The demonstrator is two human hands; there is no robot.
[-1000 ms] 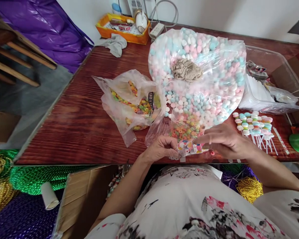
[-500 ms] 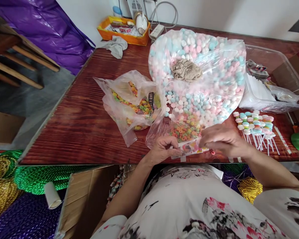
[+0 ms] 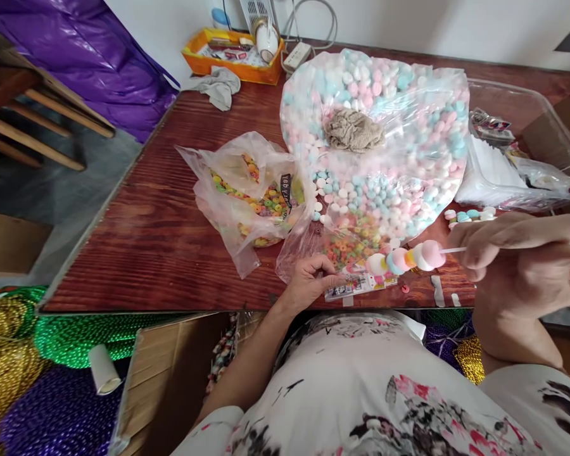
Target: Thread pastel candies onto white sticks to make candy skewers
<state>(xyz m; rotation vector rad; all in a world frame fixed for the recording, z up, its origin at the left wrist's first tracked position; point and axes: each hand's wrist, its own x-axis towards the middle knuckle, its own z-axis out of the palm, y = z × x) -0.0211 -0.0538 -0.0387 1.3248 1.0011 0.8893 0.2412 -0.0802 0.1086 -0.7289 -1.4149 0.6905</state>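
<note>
My right hand (image 3: 522, 263), closed and large at the right, holds a marshmallow stick (image 3: 406, 257) by its white end. Pastel marshmallows with rings between them are threaded along the stick, which points left. My left hand (image 3: 313, 282) pinches the left end of a small printed plastic bag (image 3: 354, 285) lying at the table's front edge. Just behind it are colourful cereal rings (image 3: 349, 244) on clear plastic. A large clear bag of pastel marshmallows (image 3: 427, 158) lies beyond, with a crumpled beige cloth (image 3: 354, 130) on top. More marshmallow sticks (image 3: 470, 216) lie partly hidden behind my right hand.
An open plastic bag of cereal rings (image 3: 266, 196) lies left of the marshmallows. A clear bin (image 3: 508, 196) with white papers stands at the right. An orange tray (image 3: 261, 75), a grey cloth (image 3: 221, 87) and a power strip (image 3: 297, 57) are at the back.
My right hand has come up and to the right from the printed bag, and the marshmallow stick now shows in it. My left hand stays at the bag.
</note>
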